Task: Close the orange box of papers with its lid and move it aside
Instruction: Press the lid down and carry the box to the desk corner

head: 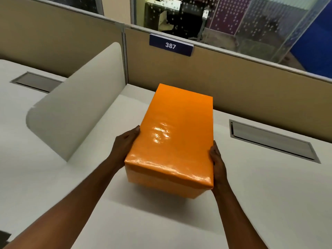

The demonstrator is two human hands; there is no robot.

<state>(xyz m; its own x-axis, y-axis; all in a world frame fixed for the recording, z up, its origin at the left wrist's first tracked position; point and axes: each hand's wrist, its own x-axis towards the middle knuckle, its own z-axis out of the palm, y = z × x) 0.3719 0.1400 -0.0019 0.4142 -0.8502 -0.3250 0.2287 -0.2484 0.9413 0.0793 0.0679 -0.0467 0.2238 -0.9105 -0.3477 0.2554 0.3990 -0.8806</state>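
Note:
The orange box (172, 133) is in the middle of the view, above the white desk (251, 194), with its glossy orange lid (179, 114) fitted on top. The papers inside are hidden. My left hand (125, 142) grips the box's left side near the front. My right hand (216, 159) grips its right side near the front corner. The box's near end looks raised off the desk, with a shadow under it.
A white rounded divider panel (77, 108) stands on the desk to the left. A grey cable hatch (273, 139) is set into the desk on the right, another (36, 81) on the far left. A beige partition (251, 83) with a blue "387" sign (170, 45) runs behind.

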